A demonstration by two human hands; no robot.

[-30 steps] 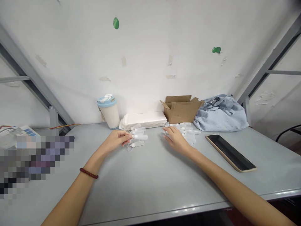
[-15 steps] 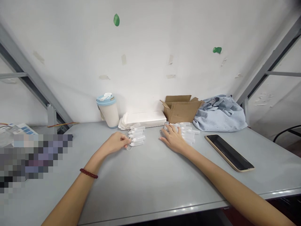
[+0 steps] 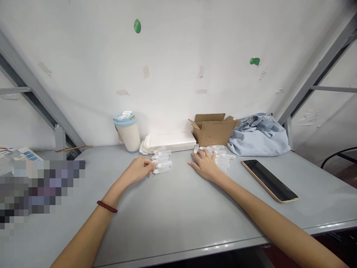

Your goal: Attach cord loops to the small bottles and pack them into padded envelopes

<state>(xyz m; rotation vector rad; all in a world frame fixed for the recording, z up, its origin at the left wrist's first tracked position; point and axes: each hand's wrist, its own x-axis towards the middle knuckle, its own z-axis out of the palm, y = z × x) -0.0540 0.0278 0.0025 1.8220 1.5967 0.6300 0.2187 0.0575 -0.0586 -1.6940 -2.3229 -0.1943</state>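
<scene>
On the grey table lies a short row of small translucent plastic bottles point(image 3: 163, 163) with thin loops at their left ends. My left hand point(image 3: 138, 169) is closed at this row, its thumb and fingers pinched on the end of a small plastic bottle near the front; the exact grip is partly hidden by the fingers. To the right is a second group of similar bottles point(image 3: 223, 160), lying close together. My right hand point(image 3: 206, 165) rests palm down over the left part of that group with its fingers spread, covering some of the bottles.
Behind the bottles lies a stack of flat white boxes point(image 3: 171, 141). A lidded cup point(image 3: 128, 134) stands to its left, an open cardboard box point(image 3: 216, 132) to its right, with a light blue cloth bundle point(image 3: 259, 137) beyond. A phone point(image 3: 269, 180) lies at the right.
The view has shifted slightly. Both hands stay at their groups of bottles, with the left fingers moving only a little and the right hand's fingers still spread.
</scene>
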